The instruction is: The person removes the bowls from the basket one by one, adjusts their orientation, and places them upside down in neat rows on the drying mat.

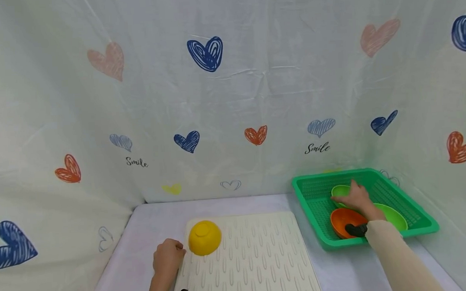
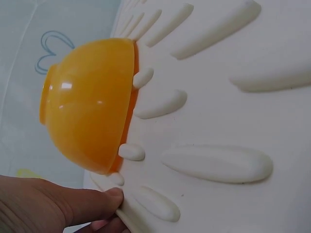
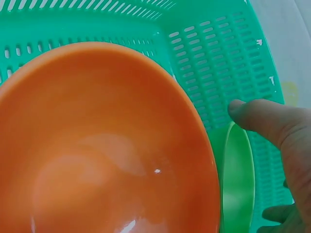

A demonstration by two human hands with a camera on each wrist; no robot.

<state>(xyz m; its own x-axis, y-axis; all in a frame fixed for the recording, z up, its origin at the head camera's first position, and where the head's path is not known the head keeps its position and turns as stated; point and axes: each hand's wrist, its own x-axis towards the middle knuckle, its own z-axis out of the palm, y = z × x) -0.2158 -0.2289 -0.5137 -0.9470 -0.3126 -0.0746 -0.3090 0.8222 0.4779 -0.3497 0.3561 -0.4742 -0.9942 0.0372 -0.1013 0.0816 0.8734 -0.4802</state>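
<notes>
A yellow bowl point(image 1: 204, 238) lies upside down at the far left corner of a white ridged mat point(image 1: 257, 261). Beside it, my left hand point(image 1: 167, 261) pinches the mat's left edge, its thumb point(image 2: 104, 204) on top and fingertips partly hidden. My right hand point(image 1: 356, 198) reaches into a green basket point(image 1: 312, 216), over a small green bowl point(image 1: 339, 190). In the right wrist view its thumb point(image 3: 257, 114) and fingers are spread around that bowl's rim; contact is unclear. An orange bowl point(image 3: 107, 136) sits nearer me, and a larger green bowl point(image 1: 392, 216) is partly behind my wrist.
The basket stands at the right rear of the white-covered table point(image 1: 143, 227), beside the curtain point(image 1: 231, 98) printed with hearts. That curtain encloses the back and both sides. Slotted basket walls rise around the bowls.
</notes>
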